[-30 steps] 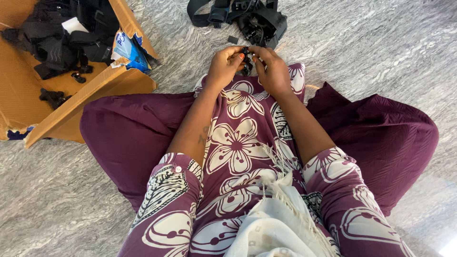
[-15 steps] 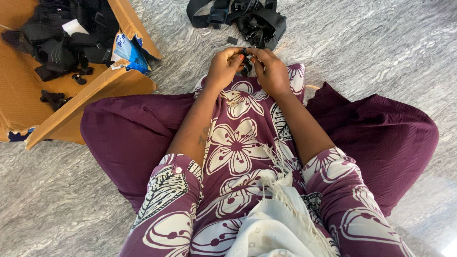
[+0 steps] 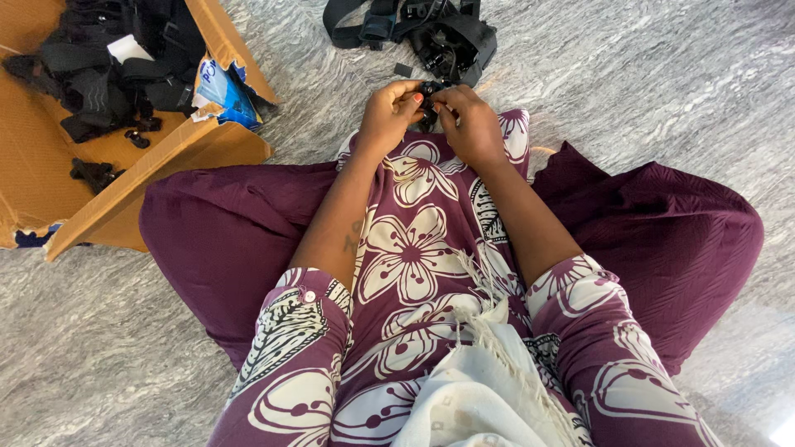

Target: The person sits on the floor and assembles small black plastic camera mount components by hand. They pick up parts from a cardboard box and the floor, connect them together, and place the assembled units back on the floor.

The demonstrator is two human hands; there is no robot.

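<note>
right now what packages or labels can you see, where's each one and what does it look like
Cardboard box: on the floor at upper left, brown, open, torn flaps, black straps inside.
Blue and white label: on the box's torn right flap, crumpled, printed.
White slip: inside the box among the black straps, small, pale, rectangular.
No signs or screens in view.

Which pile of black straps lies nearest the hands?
The loose strap pile on the floor just beyond both hands; the other pile sits inside the cardboard box far left.
</note>
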